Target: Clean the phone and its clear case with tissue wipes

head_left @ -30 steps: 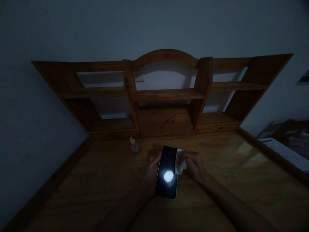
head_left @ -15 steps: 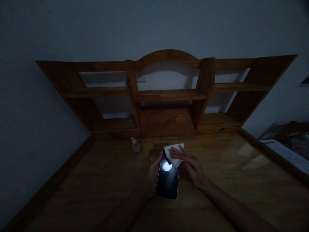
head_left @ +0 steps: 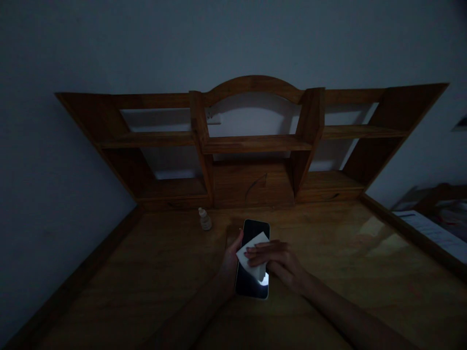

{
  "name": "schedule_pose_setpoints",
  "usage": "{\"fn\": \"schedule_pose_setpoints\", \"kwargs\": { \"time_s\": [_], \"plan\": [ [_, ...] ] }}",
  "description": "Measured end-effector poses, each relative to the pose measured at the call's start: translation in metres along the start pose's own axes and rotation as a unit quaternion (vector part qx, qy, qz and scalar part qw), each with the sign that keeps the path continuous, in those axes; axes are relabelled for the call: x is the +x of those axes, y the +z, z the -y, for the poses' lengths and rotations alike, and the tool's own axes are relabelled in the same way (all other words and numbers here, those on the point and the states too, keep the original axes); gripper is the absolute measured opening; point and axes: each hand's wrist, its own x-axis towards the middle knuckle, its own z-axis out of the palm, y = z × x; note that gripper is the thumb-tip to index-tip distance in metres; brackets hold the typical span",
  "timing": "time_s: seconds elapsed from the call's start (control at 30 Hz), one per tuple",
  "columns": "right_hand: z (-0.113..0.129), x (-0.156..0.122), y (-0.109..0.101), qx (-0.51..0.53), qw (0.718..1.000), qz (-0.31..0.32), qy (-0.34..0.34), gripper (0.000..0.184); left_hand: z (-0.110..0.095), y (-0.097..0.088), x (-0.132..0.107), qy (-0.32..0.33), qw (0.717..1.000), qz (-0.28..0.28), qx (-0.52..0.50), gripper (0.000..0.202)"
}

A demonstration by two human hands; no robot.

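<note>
A dark-screened smartphone (head_left: 251, 288) with a pale rim is held over the desk, its screen facing me and catching a bright reflection near the lower right. My left hand (head_left: 230, 260) grips it along the left edge, thumb at the side; the fingers behind it are hidden. A white cloth or tissue (head_left: 252, 270) lies over the middle of the screen. My right hand (head_left: 279, 260) presses the cloth down with its fingertips, while its thumb is tucked low near the phone's right edge.
A small dropper-type bottle (head_left: 205, 221) stands upright on the wooden desk (head_left: 164, 272), left of the phone. Behind it rises a wooden shelf unit (head_left: 255, 143) against the wall. White papers (head_left: 430, 231) lie beyond the desk's right edge.
My right hand has slid the cloth from the phone's upper right down and left to the middle of the screen. The upper screen is now uncovered. My left hand keeps its hold.
</note>
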Motion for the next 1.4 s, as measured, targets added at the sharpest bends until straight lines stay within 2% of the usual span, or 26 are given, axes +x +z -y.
{"fn": "schedule_pose_setpoints", "kwargs": {
  "time_s": [0.1, 0.2, 0.37, 0.43, 0.67, 0.83, 1.03, 1.23, 1.4],
  "plan": [
    [-0.001, 0.002, 0.003, 0.068, 0.997, 0.022, 0.014, 0.039, 0.0, 0.002, -0.001, 0.007, 1.0, -0.026, 0.009, 0.051],
    [-0.004, 0.004, 0.004, 0.128, 0.99, 0.043, 0.032, 0.044, 0.0, 0.002, -0.002, 0.043, 0.997, -0.015, 0.054, 0.053],
    [-0.01, 0.001, 0.004, 0.214, 0.969, 0.088, 0.089, 0.041, 0.002, 0.002, -0.005, -0.017, 0.988, 0.101, 0.115, 0.071],
    [-0.01, -0.001, 0.005, 0.236, 0.96, 0.098, 0.113, 0.037, 0.002, 0.005, -0.007, -0.033, 0.985, 0.122, 0.119, 0.078],
    [-0.008, -0.003, 0.006, 0.267, 0.944, 0.128, 0.147, 0.031, 0.0, 0.012, -0.014, -0.014, 0.989, 0.107, 0.105, 0.075],
    [-0.005, -0.005, 0.007, 0.256, 0.946, 0.132, 0.147, 0.037, -0.003, 0.006, -0.01, -0.037, 0.993, 0.076, 0.087, 0.077],
    [-0.005, -0.006, 0.006, 0.2, 0.967, 0.111, 0.115, 0.045, -0.001, -0.004, 0.0, 0.013, 0.996, 0.072, 0.054, 0.071],
    [0.0, -0.001, 0.004, 0.065, 0.993, 0.074, 0.064, 0.05, 0.0, -0.004, -0.004, 0.006, 0.994, 0.092, 0.056, 0.067],
    [0.0, -0.001, 0.0, 0.024, 0.996, 0.032, 0.075, 0.046, -0.002, 0.003, -0.005, -0.007, 0.994, 0.087, 0.061, 0.062]
  ]
}}
